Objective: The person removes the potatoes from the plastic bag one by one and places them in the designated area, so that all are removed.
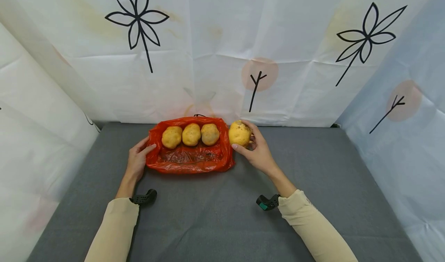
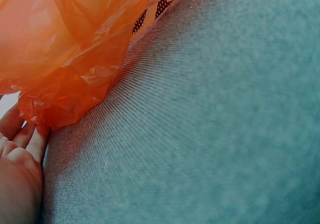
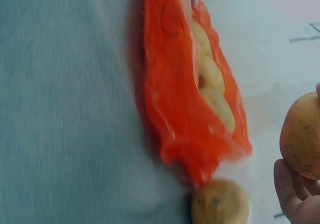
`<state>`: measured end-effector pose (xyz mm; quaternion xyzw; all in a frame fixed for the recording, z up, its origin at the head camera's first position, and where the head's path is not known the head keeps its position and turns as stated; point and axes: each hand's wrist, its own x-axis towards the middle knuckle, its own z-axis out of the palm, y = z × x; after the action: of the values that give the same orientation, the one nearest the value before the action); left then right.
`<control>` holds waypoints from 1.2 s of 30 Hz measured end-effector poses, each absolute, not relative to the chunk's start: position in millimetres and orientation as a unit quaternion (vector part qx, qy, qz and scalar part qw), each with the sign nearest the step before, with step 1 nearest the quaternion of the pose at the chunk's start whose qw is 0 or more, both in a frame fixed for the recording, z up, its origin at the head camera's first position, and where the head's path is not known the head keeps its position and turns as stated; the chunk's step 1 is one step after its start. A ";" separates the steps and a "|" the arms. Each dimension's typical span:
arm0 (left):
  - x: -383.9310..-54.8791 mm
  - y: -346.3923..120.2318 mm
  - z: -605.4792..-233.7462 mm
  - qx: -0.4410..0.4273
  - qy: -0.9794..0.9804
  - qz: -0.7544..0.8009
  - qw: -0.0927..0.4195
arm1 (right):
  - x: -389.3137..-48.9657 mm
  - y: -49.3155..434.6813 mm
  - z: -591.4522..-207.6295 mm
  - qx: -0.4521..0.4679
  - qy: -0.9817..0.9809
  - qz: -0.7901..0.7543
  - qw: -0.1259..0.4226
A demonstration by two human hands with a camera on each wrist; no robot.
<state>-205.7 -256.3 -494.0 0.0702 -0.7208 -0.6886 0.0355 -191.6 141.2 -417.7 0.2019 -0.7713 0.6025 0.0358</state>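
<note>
A red plastic bag (image 1: pixel 194 167) lies wide on the grey cloth with its mouth spread upward. Three potatoes (image 1: pixel 191 134) sit in a row inside it, along the far side. My left hand (image 1: pixel 136 159) grips the bag's left rim, thumb over the edge and fingers outside. Just past the right end, my right hand (image 1: pixel 260 153) holds a yellow potato (image 1: pixel 240 133) between thumb and fingers. The right wrist view shows that held potato (image 3: pixel 302 136) raised, and another potato (image 3: pixel 220 204) on the cloth by the bag's end, hidden from the head view.
A grey cloth (image 1: pixel 215 223) covers the table. White curtains with leaf drawings (image 1: pixel 215 88) stand behind it and on both sides. Black bands with small cameras (image 1: pixel 268 202) sit on both wrists, below beige sleeves.
</note>
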 end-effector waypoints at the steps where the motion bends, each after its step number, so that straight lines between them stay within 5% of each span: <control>1: -205.7 -256.3 -494.1 0.071 -0.721 -0.688 0.036 | -192.3 146.3 -417.3 0.197 -0.772 0.603 0.036; 15: -207.1 -257.4 -497.8 0.074 -0.716 -0.693 0.037 | -206.7 204.4 -420.6 0.116 -0.797 0.592 0.036; 36: -207.1 -257.3 -495.2 0.075 -0.721 -0.688 0.034 | -230.6 238.3 -449.9 0.034 -0.822 0.563 -0.080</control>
<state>-207.1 -257.3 -495.2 0.0748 -0.7215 -0.6876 0.0335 -230.6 238.3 -449.9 0.0338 -0.8221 0.5626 -0.0804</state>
